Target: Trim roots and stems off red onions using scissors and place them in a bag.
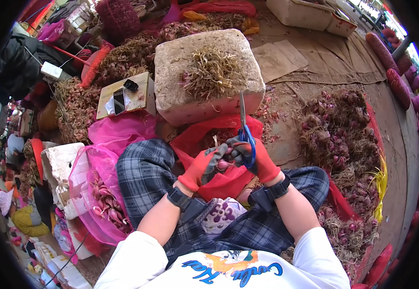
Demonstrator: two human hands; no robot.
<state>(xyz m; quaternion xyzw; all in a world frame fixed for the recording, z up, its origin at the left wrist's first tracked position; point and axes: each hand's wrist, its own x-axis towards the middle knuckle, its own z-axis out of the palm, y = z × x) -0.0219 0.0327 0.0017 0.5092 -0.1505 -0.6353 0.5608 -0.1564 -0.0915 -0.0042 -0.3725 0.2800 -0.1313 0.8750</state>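
Both hands wear matt red-and-grey knit gloves (204,166); the scissors (244,130) combine bright metal blades with glossy blue plastic handles; the block (204,72) is rough, pitted foam.

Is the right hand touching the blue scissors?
Touching. The head view shows the right hand wrapped around the blue scissors' handle loops, blades pointing up.
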